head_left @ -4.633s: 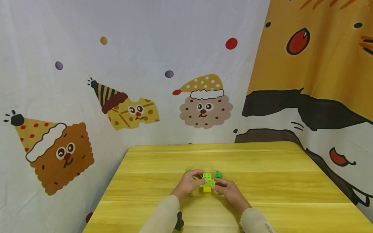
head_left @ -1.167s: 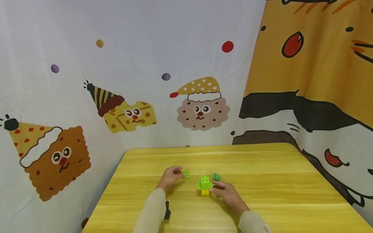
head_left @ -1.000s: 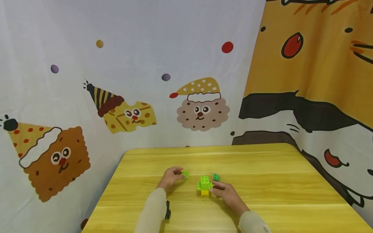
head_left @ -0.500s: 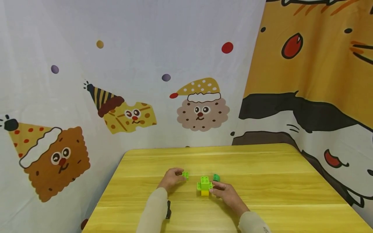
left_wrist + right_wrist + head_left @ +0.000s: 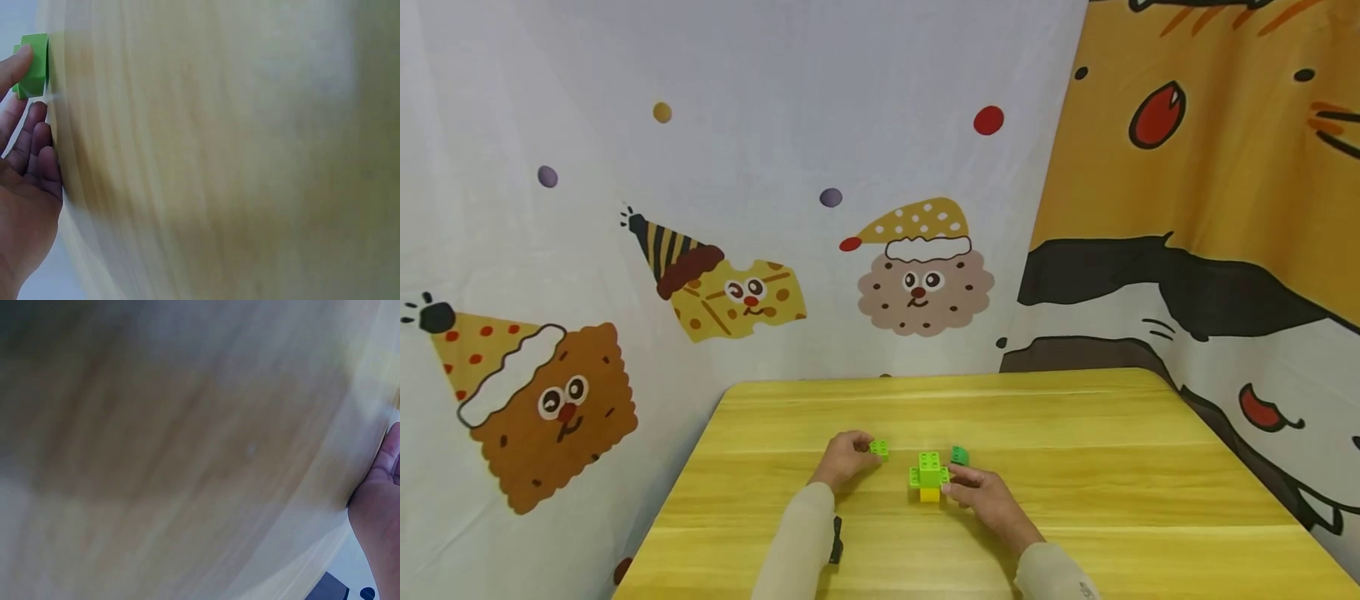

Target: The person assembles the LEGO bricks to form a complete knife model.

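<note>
A small stack (image 5: 929, 475) of light-green bricks on a yellow brick stands on the yellow wooden table (image 5: 1075, 433). My right hand (image 5: 981, 493) holds the stack's right side with its fingertips. In the right wrist view only the edge of that hand (image 5: 382, 506) shows, beside blurred wood. Left of the stack my left hand (image 5: 845, 457) pinches a small light-green brick (image 5: 879, 449) lying on the table. In the left wrist view that brick (image 5: 34, 62) sits between one fingertip and the other fingers (image 5: 39, 144).
A dark-green brick (image 5: 959, 455) lies just behind the stack on the right. A cartoon-printed cloth (image 5: 820, 208) hangs behind and beside the table. The table's far edge runs close behind the bricks.
4.6 s ago both hands were on the stack; the left hand has since moved left to the small green brick. Over the last second neither hand nor any brick has visibly moved.
</note>
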A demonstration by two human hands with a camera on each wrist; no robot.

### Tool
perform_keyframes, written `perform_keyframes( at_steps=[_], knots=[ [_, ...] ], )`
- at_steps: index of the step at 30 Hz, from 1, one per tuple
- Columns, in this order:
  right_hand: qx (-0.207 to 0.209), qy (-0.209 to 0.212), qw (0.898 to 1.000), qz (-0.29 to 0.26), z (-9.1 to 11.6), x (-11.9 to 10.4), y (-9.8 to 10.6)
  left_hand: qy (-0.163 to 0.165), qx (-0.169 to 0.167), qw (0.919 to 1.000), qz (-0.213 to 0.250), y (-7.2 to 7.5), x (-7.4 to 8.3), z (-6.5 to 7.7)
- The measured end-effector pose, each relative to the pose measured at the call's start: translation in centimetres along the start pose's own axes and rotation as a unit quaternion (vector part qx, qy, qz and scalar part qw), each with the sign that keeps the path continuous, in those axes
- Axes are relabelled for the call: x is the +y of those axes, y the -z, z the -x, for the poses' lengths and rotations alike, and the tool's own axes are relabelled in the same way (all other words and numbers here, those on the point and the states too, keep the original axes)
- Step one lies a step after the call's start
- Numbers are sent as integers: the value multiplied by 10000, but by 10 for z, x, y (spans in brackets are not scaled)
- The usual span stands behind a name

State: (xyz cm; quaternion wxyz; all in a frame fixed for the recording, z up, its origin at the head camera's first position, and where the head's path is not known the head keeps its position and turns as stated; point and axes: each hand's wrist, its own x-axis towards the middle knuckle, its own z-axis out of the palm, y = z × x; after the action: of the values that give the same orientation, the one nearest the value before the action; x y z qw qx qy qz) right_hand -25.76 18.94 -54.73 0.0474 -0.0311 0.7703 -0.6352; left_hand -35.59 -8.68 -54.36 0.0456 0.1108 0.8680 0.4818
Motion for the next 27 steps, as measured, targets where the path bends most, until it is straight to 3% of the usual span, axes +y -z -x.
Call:
perform_keyframes(
  at_steps=[8, 19, 27],
  knots=[
    [22, -37, 9999, 133, -4, 3, 1, 8, -74, 10000, 60, 6, 8, 8],
    [-46, -170, 9996, 221, -1, 2, 1, 86, 100, 9998, 159, 9, 2, 13],
    [6, -273, 9992, 296, -1, 2, 1, 74, 127, 9991, 398, 11, 7, 20]
  ],
)
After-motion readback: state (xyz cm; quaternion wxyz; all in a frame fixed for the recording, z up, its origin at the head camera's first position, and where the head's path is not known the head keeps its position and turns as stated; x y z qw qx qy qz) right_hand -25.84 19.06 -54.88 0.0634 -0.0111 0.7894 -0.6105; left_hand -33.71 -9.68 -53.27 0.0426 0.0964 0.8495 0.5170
